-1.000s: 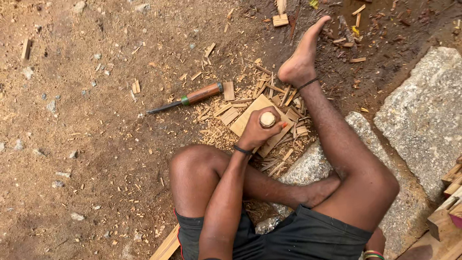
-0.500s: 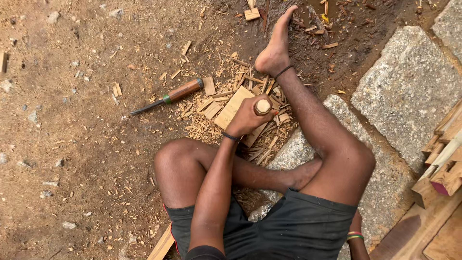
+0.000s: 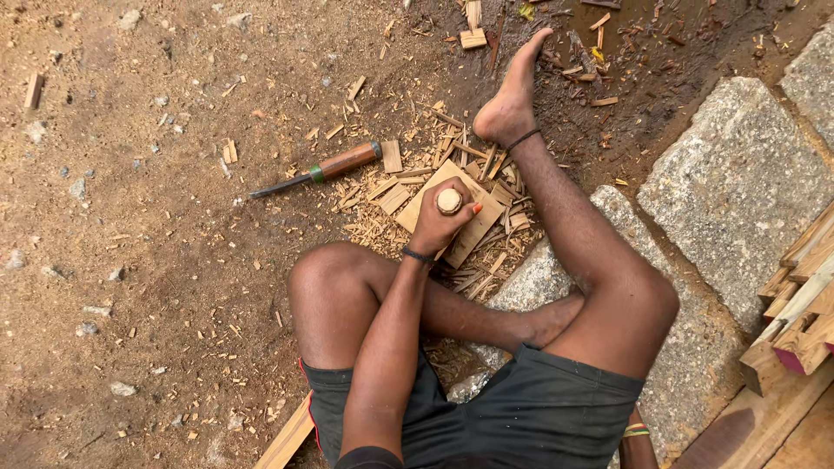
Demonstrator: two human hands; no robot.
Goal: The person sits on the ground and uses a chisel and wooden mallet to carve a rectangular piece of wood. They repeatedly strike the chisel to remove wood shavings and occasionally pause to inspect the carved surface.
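Note:
I sit on the dirt with my legs folded around a flat wooden board (image 3: 476,227) that lies among wood chips. My left hand (image 3: 441,227) is closed around a round wooden tool handle (image 3: 449,201), which stands upright on the board so that only its butt end shows. My right foot (image 3: 511,97) rests just beyond the board. Of my right arm only the wrist with coloured bands (image 3: 635,431) shows at the bottom edge; the hand itself is out of sight.
A chisel with a brown handle (image 3: 314,172) lies on the ground left of the board. Grey stone blocks (image 3: 738,191) lie to the right, with stacked wooden pieces (image 3: 804,313) at the far right. Wood offcuts (image 3: 473,36) and small stones scatter the dirt.
My left hand keeps its grip on the upright handle on the board. The view has shifted a little; the chisel on the ground has not moved.

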